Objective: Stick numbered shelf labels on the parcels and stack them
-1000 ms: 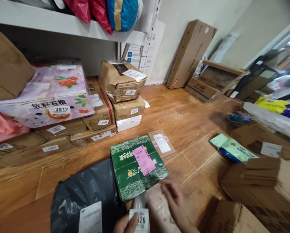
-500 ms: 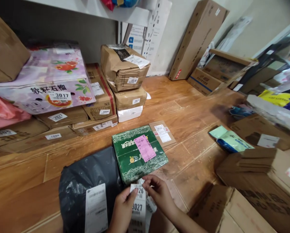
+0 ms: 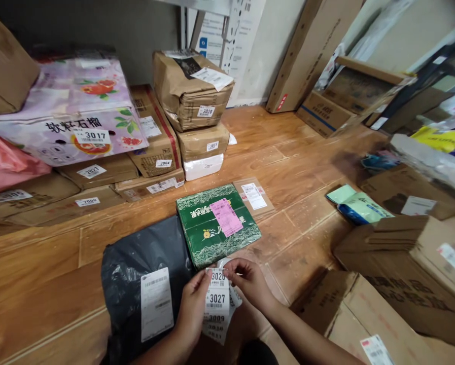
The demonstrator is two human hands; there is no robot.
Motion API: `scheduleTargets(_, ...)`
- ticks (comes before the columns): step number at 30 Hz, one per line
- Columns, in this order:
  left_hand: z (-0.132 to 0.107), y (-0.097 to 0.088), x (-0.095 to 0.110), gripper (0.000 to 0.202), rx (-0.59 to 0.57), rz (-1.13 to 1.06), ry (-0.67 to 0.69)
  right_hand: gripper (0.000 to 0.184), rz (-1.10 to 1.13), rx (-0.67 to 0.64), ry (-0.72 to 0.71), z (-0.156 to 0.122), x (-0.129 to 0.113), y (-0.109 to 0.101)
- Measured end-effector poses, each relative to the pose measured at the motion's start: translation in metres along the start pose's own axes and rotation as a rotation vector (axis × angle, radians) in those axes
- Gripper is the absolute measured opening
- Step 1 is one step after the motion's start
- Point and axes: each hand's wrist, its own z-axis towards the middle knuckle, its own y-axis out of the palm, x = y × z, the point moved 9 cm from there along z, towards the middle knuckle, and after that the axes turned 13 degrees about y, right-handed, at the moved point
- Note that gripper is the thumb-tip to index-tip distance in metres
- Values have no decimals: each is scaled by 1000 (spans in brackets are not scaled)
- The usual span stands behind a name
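Our left hand (image 3: pixel 192 299) pinches the upper left side of a label strip (image 3: pixel 215 306) between thumb and fingers, and our right hand (image 3: pixel 248 281) has its thumb and fingertips closed at the strip's top right corner, partly covering the first number. We hold the strip above the near part of the floor (image 3: pixel 257 147), just short of a green box (image 3: pixel 202 223); its long axis runs from our fingertips back toward us, its top end pointing at that box and its lower end hanging our way. We read its numbers upright, 3027 and then 3009 farther down, while another printed length curls behind it on the right. The box lies flat, with a pink slip (image 3: pixel 226 218) on its lid. A black bag (image 3: pixel 143 248) bearing a white label (image 3: pixel 156 304) lies at its left side, and a flat brown parcel (image 3: pixel 264 190) just beside its far right corner. Toward the floor's right edge we see an opened carton (image 3: pixel 387 251), with a pale green packet (image 3: pixel 362 205) just beyond it. Along the far left edge stand stacked boxes, among them a pomegranate box (image 3: pixel 69 116) marked 3017 and a wrapped parcel (image 3: pixel 193 96) marked 3020.
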Motion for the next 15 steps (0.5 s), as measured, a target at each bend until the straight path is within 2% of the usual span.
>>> scheduleTargets(2, 0, 0, 1, 56, -13, 40, 22, 32, -20, 15, -12, -2, 1, -1)
scheduleTargets(5, -1, -11, -2, 52, 30, 227, 61, 32, -59, 39, -32, -6, 9, 1)
scheduleTargets(8, -9, -18, -21, 53, 49, 338, 41, 36, -58, 6, 16, -4, 34, 6)
scheduleTargets(10, -18, -16, -43, 52, -29, 316, 7, 39, -64, 18, 21, 3, 51, 3)
scheduleTargets(11, -23, -14, -56, 50, -92, 324, -12, 40, -79, 73, -15, 8, 54, -5)
scheduleTargets(15, -46, -22, -104, 32, -362, 572, -39, 42, -159, 391, -246, 28, 45, -49)
